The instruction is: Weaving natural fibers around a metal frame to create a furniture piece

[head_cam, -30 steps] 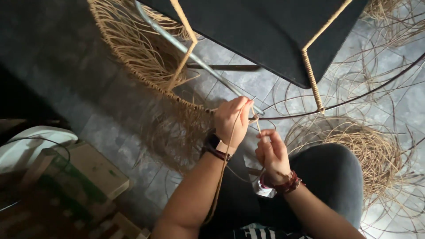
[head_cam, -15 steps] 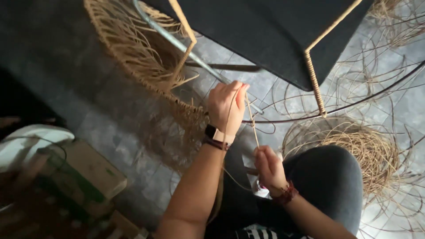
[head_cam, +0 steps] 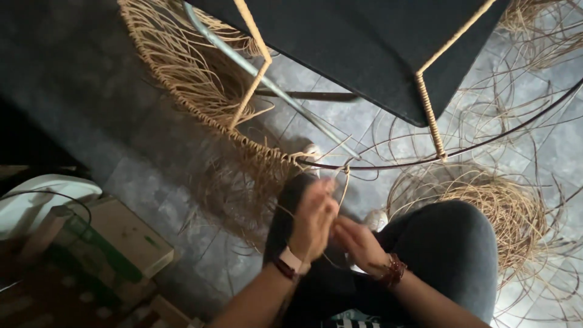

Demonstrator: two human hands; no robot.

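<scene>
1. both forearms come up from the bottom edge of the head view and meet near the middle, over the lap.
2. the left hand (head_cam: 313,220) is raised, back of the hand toward the camera, fingers pointing up and away; it is blurred, so the finger positions are hard to read, though they seem loosely curled together.
3. the left wrist carries a watch on a dark strap, the wrist bent slightly back.
4. the right hand (head_cam: 358,243) sits just beside and a little lower, touching or nearly touching the left, fingers curled inward.
5. the right wrist wears a dark beaded bracelet; that forearm angles in from the lower right.
</scene>
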